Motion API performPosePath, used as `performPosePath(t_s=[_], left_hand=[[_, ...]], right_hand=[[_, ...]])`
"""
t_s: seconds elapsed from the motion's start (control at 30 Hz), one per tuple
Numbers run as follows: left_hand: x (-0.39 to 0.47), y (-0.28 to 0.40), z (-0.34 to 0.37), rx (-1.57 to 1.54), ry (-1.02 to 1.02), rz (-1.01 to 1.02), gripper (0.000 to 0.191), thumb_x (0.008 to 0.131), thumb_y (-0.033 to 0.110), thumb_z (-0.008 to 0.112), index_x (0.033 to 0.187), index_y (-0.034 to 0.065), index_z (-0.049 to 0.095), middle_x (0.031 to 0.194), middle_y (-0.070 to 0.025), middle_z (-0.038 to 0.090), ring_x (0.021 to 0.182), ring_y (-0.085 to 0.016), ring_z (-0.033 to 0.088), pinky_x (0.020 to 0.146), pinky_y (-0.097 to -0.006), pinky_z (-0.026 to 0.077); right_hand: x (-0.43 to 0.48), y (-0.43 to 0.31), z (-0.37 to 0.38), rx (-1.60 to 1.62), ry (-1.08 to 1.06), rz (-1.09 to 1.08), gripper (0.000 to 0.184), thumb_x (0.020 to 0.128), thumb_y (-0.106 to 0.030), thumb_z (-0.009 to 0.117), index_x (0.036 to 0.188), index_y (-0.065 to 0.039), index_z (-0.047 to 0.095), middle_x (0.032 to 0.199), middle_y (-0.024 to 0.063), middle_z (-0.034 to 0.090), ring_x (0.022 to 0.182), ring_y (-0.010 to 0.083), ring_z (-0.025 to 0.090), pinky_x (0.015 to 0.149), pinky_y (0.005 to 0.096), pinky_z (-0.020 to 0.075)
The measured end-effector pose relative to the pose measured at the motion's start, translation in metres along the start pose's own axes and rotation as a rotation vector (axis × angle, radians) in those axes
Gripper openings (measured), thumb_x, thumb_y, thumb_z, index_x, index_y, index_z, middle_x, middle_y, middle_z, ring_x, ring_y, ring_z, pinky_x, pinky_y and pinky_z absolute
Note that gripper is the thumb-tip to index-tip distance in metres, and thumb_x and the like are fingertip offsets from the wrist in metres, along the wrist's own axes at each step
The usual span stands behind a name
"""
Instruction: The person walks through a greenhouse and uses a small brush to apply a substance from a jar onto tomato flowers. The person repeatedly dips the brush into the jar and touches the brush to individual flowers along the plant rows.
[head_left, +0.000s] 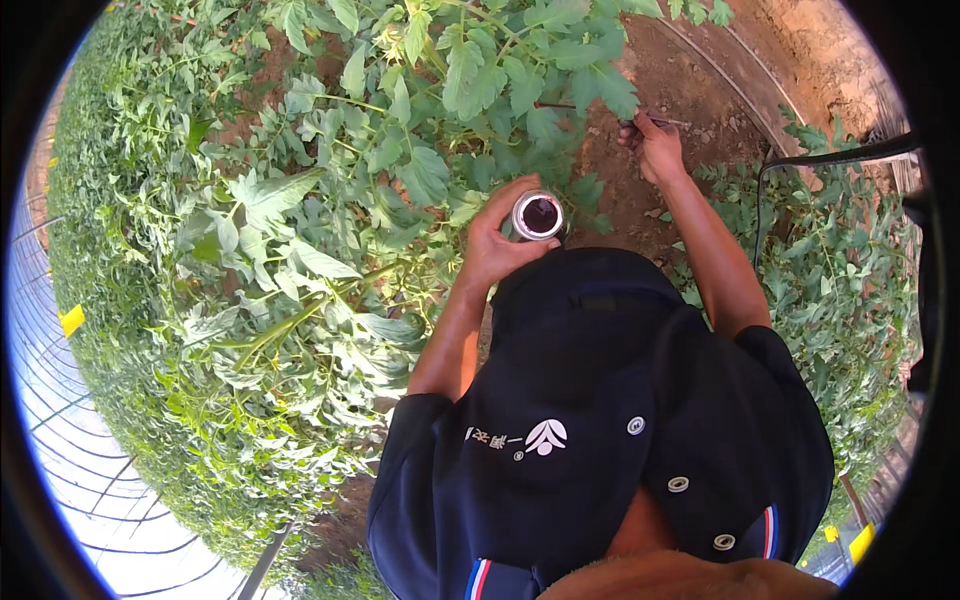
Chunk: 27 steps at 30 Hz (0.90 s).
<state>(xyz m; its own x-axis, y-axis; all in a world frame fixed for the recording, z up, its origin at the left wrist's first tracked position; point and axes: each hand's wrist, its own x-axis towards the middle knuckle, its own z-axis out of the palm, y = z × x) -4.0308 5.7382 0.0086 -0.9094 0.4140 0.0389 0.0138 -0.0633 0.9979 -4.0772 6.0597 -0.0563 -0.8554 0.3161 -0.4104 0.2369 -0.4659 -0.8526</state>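
Note:
My left hand (501, 234) is wrapped around a glass jar (537, 216) without a lid, which holds a dark red liquid and stays close in front of my torso. My right hand (655, 145), farther forward and to the right, pinches a thin stick-like tool (666, 121). A slim dark red length (553, 106), perhaps the tool's other end, shows left of that hand, partly behind leaves. Leaves of a tomato plant (472, 75) spread just ahead of both hands and overlap the right fingertips' left side.
Dense tomato plants (300, 247) fill the left side, and more plants (832, 277) grow at the right. Bare soil (630, 202) lies between the rows. A black cable (825, 159) runs in from the right edge. Yellow cards (72, 320) and curved greenhouse ribs appear towards the rim.

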Motion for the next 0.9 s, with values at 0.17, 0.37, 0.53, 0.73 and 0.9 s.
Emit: performPosePath(t_s=[0.17, 0.37, 0.53, 0.73, 0.9], left_hand=[[0.01, -0.001, -0.016, 0.049, 0.092, -0.023, 0.074, 0.06, 0.007, 0.091, 0.129, 0.0025, 0.063, 0.137, -0.0146, 0.06, 0.131, -0.027, 0.055, 0.11, -0.0376, 0.042], [0.018, 0.006, -0.023, 0.176, 0.171, -0.014, 0.075, 0.061, 0.003, 0.091, 0.13, -0.0001, 0.062, 0.142, -0.0158, 0.055, 0.131, -0.024, 0.054, 0.111, -0.0366, 0.042], [0.019, 0.022, -0.018, 0.162, 0.348, -0.047, 0.073, 0.061, 0.01, 0.091, 0.128, 0.0, 0.064, 0.139, -0.0163, 0.058, 0.133, -0.028, 0.052, 0.112, -0.0394, 0.04], [0.011, 0.015, -0.019, 0.271, 0.505, -0.069, 0.075, 0.061, 0.014, 0.091, 0.13, 0.0052, 0.064, 0.132, -0.0129, 0.064, 0.123, -0.023, 0.062, 0.105, -0.0345, 0.048], [-0.003, 0.004, -0.012, 0.2, 0.629, -0.099, 0.074, 0.061, 0.013, 0.091, 0.13, 0.0086, 0.064, 0.118, -0.0098, 0.068, 0.11, -0.023, 0.066, 0.098, -0.0342, 0.051]], right_hand=[[0.044, 0.005, 0.037, -0.069, -0.112, 0.067, 0.021, 0.1, -0.019, 0.061, 0.112, -0.001, 0.064, 0.094, 0.0086, 0.068, 0.075, 0.0174, 0.067, 0.068, 0.0331, 0.0588], [0.09, 0.027, 0.054, -0.053, -0.181, 0.113, 0.02, 0.099, -0.019, 0.061, 0.116, -0.008, 0.06, 0.096, 0.0079, 0.067, 0.08, 0.0213, 0.066, 0.069, 0.038, 0.0577], [0.135, 0.026, 0.039, 0.0, -0.429, 0.204, 0.026, 0.099, -0.025, 0.059, 0.122, -0.011, 0.058, 0.106, 0.0072, 0.067, 0.084, 0.028, 0.069, 0.075, 0.0426, 0.0589], [0.179, 0.029, 0.033, 0.046, -0.754, 0.232, 0.048, 0.098, -0.037, 0.059, 0.139, -0.013, 0.049, 0.131, 0.0072, 0.063, 0.109, 0.035, 0.065, 0.091, 0.0532, 0.056], [0.203, 0.031, 0.035, -0.862, -0.858, -0.291, 0.048, 0.1, -0.03, 0.056, 0.143, -0.011, 0.047, 0.143, 0.0113, 0.053, 0.127, 0.0321, 0.054, 0.101, 0.0505, 0.0515]])
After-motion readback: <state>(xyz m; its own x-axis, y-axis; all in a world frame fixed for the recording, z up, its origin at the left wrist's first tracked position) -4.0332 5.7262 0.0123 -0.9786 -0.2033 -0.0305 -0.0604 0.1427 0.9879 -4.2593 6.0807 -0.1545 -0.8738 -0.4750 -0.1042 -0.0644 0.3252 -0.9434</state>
